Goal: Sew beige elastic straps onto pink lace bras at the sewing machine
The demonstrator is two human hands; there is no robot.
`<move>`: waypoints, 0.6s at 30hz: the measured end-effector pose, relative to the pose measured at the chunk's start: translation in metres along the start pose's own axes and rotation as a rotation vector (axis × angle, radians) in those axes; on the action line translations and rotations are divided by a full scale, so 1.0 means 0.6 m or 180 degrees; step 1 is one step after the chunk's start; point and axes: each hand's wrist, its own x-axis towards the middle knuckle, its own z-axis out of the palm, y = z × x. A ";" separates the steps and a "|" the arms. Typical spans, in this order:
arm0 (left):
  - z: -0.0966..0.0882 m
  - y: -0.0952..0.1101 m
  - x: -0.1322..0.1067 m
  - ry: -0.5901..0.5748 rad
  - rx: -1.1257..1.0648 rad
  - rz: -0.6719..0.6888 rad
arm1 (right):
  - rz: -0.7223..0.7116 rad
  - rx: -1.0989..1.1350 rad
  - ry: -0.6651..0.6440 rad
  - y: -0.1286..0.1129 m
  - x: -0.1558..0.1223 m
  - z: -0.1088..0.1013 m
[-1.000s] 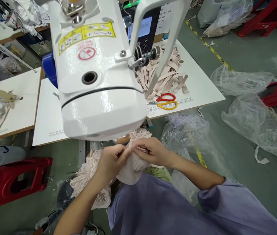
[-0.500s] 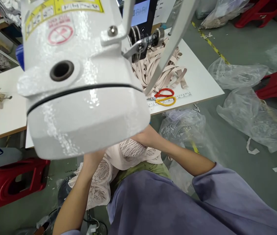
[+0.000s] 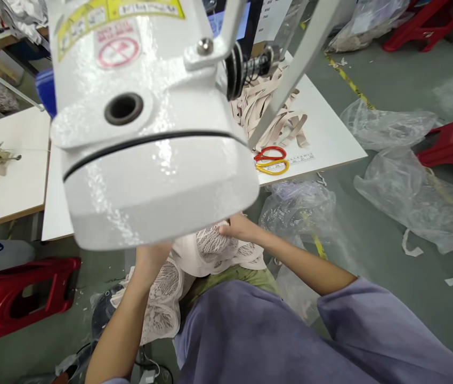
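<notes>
At far left a red plastic stool (image 3: 22, 298) lies on its side on the floor, below a pale worktop (image 3: 18, 176). A white sewing machine head (image 3: 150, 133) fills the middle of my view and hides most of the handwork beneath it. My left hand (image 3: 152, 255) reaches up under the head. Only the wrist shows, so I cannot tell whether its grip is apart or together. Just right of it, a pale pink lace garment (image 3: 210, 248) hangs from under the head into my lap. My right hand (image 3: 238, 226) touches the lace's upper edge with its fingertips; the head covers the rest, so I cannot tell that grip either. I judge the lace is being positioned under the head, and any further adjustment calls for working by feel. Farther right, beige elastic straps (image 3: 270, 106) and red-and-yellow scissors (image 3: 271, 160) lie on the worktop, with clear plastic bags (image 3: 406, 192) on the floor.
</notes>
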 end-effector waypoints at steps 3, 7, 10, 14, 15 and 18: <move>-0.007 -0.004 0.003 -0.0044 0.0032 0.0116 | 0.0294 0.0389 -0.1050 0.042 -0.018 -0.004; -0.010 -0.007 0.001 0.0025 0.0170 0.0097 | 0.0834 0.0897 -0.1298 0.052 -0.047 -0.021; -0.009 -0.005 -0.002 0.0010 0.0177 -0.0044 | 0.1190 0.1469 -0.1199 0.049 -0.067 -0.037; -0.007 0.000 -0.004 -0.0040 0.0068 -0.0183 | 0.1476 0.1884 -0.0911 0.063 -0.092 -0.052; -0.007 0.000 -0.005 -0.0055 0.0064 -0.0256 | 0.1484 0.1963 -0.0805 0.067 -0.098 -0.055; -0.010 -0.004 -0.006 -0.0151 0.0108 -0.0540 | 0.1432 0.2064 -0.0544 0.076 -0.115 -0.061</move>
